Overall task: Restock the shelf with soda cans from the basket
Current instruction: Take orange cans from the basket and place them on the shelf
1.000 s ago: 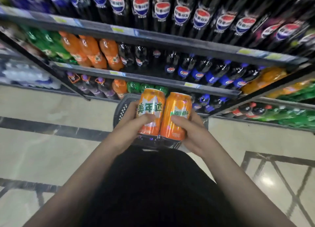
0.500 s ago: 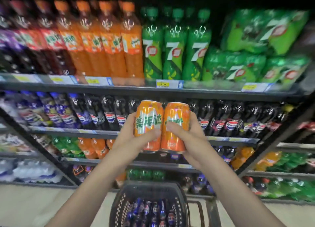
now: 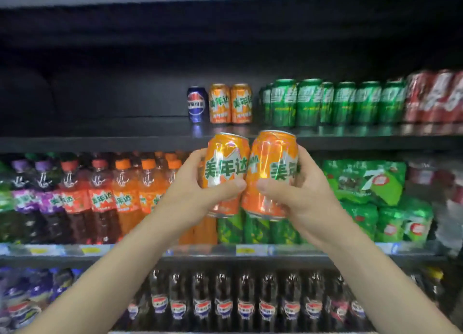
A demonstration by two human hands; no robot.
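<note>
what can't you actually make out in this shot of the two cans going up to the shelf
Head view, the only one:
- Basket: out of frame, below the bottom edge.
- Left orange can: lower front covered by the left hand.
- Right orange can: right side covered by the right hand.
- Red cans: label smeared by blur, row cut by the right edge.
- Price tags: too blurred to read.

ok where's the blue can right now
In the head view the blue can stands on the top shelf, left of centre, directly left of two orange cans and above the cans held in the hands.
</note>
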